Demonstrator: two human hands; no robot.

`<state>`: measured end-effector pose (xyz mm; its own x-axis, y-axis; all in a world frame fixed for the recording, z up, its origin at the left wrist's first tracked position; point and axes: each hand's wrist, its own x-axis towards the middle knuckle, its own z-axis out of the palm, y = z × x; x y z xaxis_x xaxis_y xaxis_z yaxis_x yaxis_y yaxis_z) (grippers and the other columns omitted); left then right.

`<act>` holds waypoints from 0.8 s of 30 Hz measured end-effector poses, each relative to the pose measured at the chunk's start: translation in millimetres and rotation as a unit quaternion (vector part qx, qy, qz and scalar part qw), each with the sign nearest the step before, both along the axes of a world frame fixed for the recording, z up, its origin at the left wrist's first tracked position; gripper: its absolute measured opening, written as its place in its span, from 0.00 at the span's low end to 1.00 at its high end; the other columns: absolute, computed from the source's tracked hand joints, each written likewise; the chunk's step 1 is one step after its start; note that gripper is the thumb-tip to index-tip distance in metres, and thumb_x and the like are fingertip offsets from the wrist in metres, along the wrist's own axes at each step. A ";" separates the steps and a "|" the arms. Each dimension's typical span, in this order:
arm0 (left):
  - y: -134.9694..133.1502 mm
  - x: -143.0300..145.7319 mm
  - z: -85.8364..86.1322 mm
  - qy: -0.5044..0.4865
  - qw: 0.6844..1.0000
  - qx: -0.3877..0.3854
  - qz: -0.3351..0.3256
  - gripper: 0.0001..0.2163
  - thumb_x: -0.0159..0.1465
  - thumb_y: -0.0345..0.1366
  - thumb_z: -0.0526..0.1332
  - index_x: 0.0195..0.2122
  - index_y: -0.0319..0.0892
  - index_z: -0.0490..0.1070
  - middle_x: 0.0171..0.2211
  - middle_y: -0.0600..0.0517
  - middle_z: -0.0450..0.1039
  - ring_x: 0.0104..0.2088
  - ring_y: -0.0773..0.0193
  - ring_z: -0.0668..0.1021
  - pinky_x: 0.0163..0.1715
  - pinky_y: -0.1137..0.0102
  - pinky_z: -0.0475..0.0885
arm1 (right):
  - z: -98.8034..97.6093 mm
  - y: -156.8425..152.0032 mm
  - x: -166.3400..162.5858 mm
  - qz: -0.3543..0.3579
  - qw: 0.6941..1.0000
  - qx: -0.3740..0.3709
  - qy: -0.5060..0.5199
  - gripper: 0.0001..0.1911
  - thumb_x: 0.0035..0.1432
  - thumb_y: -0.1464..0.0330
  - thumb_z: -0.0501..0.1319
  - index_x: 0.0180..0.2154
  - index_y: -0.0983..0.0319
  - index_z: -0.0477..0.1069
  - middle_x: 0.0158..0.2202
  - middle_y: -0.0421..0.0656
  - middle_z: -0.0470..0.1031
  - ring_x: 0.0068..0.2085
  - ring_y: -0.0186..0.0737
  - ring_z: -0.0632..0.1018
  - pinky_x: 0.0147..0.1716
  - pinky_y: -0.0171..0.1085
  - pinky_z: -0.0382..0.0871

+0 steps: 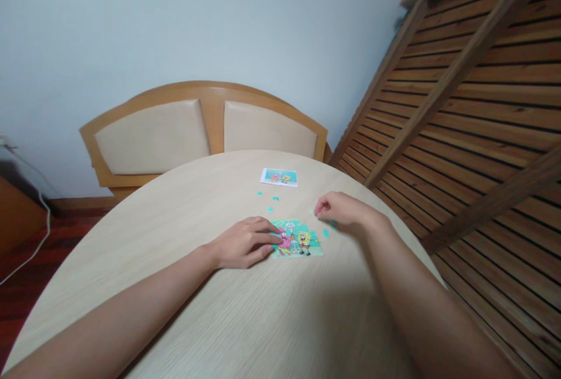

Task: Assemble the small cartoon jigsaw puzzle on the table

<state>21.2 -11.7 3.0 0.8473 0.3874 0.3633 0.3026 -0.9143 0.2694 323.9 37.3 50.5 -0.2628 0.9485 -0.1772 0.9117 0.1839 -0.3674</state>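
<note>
A partly assembled jigsaw puzzle (pixel 302 243) with cartoon figures on a turquoise background lies flat on the table, its upper right edge uneven. My left hand (pixel 248 243) rests palm down with fingers stretched out, the fingertips on the puzzle's left side. To the upper right of the puzzle, my right hand (pixel 335 206) is closed in a pinch just above the table. A pale greenish bit shows at its fingertips, apparently a puzzle piece. Loose turquoise pieces lie about: one piece (pixel 326 233) is right of the puzzle, and another piece (pixel 270 209) is above it.
Behind the loose pieces lies a picture card (pixel 279 177) showing similar cartoon figures. The round wooden table (pixel 184 209) stands before a padded headboard (pixel 153 133) against the wall. A slatted wooden frame (pixel 473 92) leans at the right. A white cable (pixel 46 215) hangs at the left.
</note>
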 end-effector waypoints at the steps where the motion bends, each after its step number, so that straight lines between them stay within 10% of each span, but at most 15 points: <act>1: -0.2 0.2 0.3 0.004 1.000 -0.001 -0.012 0.16 0.70 0.35 0.55 0.57 0.49 0.72 0.54 0.48 0.75 0.53 0.56 0.75 0.57 0.57 0.69 | 3.1 -0.8 7.5 -0.021 0.999 -0.019 -0.024 0.08 0.50 0.75 0.65 0.34 0.64 0.81 0.31 0.43 0.82 0.32 0.38 0.79 0.28 0.32 0.65; 12: 1.9 -1.1 -4.5 0.009 0.999 -0.006 0.034 0.15 0.73 0.36 0.52 0.54 0.46 0.74 0.54 0.46 0.74 0.54 0.56 0.76 0.57 0.58 0.70 | 15.1 -12.2 19.7 -0.087 0.982 -0.122 -0.114 0.08 0.45 0.68 0.71 0.30 0.63 0.80 0.30 0.42 0.80 0.32 0.40 0.78 0.28 0.34 0.64; 24: 0.4 0.3 -4.0 0.004 0.998 -0.009 0.057 0.15 0.73 0.36 0.51 0.53 0.45 0.74 0.54 0.45 0.74 0.54 0.56 0.75 0.57 0.57 0.70 | 7.5 -9.2 15.5 -0.085 0.992 -0.063 -0.075 0.12 0.44 0.77 0.67 0.34 0.62 0.80 0.29 0.40 0.80 0.29 0.36 0.76 0.26 0.31 0.63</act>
<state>21.6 -11.2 -1.0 0.8001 0.4883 0.3486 0.4071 -0.8686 0.2823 339.4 28.1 57.9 -0.0637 0.9446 -0.3221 0.9715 -0.0152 -0.2367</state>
